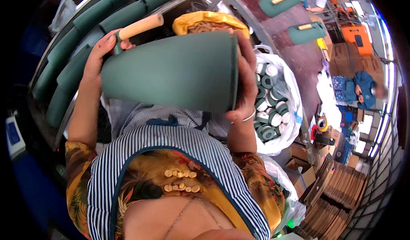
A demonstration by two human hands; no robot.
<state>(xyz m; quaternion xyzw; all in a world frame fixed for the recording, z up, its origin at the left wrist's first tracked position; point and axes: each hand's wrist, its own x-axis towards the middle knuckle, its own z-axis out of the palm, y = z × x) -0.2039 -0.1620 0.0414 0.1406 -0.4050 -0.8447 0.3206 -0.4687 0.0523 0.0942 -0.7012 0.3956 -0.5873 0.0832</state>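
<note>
A large green jug (171, 71) lies on its side in the air in front of my chest, held between both hands. A pale wooden handle (143, 25) juts up from a green mount near its narrower left end. My left hand (102, 52) is closed round that end, by the base of the handle, with the thumb against the mount. My right hand (245, 82) grips the wide right end, its fingers curled over the far rim and its thumb low on the edge. The inside of the jug is hidden.
Rows of green jug bodies (87, 18) line the left. Beyond the jug stands a yellow sack (183, 22) of small wooden pieces. A white bag (294, 112) of green-and-white caps sits at right. More jugs rest on a dark red table (277, 35). Another person (363, 88) is farther right.
</note>
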